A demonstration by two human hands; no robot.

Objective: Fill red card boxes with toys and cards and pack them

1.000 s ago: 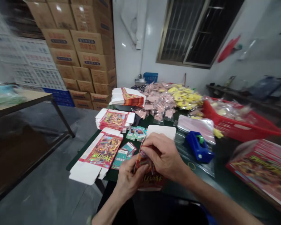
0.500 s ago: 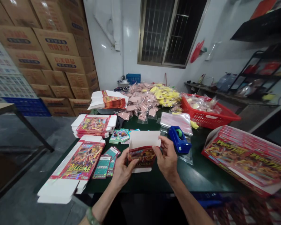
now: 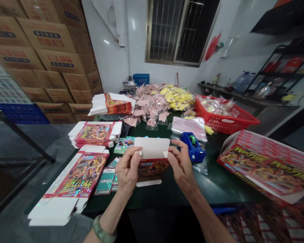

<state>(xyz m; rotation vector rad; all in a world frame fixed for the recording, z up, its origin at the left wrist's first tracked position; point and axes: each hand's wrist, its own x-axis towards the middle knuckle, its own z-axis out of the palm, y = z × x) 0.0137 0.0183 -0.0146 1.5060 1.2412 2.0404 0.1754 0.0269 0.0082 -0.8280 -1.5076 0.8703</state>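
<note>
I hold a small red printed paper box upright above the dark green table, its white lid flap standing open at the top. My left hand grips the box's left side, thumb near the top corner. My right hand grips its right side, fingers pinching by the flap's corner. Flat unfolded box blanks lie just left of my hands, with green card packs beside them.
More stacks of blanks lie further left. A blue tape dispenser and clear bags sit behind the box. A red basket, pink and yellow packets, a large red display box on the right, cartons at back left.
The box went from being folded low between my hands to held upright with its lid flap open. Both hands shifted to its sides. My view swung right.
</note>
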